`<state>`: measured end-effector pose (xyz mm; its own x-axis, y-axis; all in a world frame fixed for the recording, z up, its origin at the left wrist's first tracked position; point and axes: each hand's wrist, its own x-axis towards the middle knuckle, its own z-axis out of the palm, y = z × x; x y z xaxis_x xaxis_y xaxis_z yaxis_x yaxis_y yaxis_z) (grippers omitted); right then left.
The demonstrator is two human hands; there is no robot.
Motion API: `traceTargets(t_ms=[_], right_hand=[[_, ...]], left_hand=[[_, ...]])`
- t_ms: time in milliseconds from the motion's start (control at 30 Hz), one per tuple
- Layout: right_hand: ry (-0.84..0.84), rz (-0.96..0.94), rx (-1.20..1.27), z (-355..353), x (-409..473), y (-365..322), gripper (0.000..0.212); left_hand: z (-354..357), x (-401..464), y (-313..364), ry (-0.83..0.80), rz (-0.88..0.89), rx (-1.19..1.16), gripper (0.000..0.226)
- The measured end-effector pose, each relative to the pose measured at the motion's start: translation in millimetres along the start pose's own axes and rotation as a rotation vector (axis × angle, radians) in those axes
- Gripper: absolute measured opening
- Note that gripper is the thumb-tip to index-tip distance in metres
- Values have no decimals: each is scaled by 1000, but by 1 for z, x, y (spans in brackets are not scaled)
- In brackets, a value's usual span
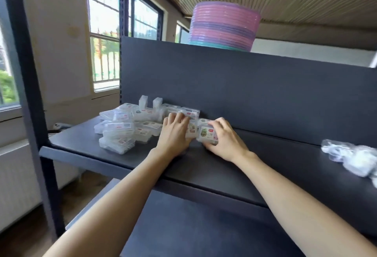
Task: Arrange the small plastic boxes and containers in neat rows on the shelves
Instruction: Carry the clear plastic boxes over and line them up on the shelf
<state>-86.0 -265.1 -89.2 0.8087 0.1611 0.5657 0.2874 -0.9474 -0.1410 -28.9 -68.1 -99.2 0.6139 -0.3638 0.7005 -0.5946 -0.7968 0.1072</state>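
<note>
On the dark shelf (224, 167), the right hand (225, 140) curls its fingers around a labelled clear box (207, 133), while the left hand (175, 132) rests flat, fingers straight, on neighbouring boxes (130, 126) heaped untidily at the shelf's left end.

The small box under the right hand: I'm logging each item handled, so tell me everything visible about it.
The small box is clear, seemingly plastic, and rectangular, with a printed label bearing a green picture and a red patch on its upper face. It lies on the dark shelf, closed as far as can be seen. The right hand grips it from the right side, fingers curled over its top edge. Its left edge abuts a neighbouring clear box beside the left hand.
</note>
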Motion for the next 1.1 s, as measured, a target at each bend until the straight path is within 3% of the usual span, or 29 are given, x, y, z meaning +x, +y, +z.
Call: traceTargets(t_ms=[133,433,600,1100], right_hand=[[-1,112,-73,-33,-39,11,54],[77,326,-260,-108,-131,26,53],[132,387,-387,-154,-188,39,54],[172,600,-544,-310,-396,120,59]], left_hand=[[-1,2,28,-58,194,21,59],[-6,-2,130,-72,348,-306,52],[-6,-10,196,-111,507,-352,56],[-16,-40,474,-160,774,-467,56]])
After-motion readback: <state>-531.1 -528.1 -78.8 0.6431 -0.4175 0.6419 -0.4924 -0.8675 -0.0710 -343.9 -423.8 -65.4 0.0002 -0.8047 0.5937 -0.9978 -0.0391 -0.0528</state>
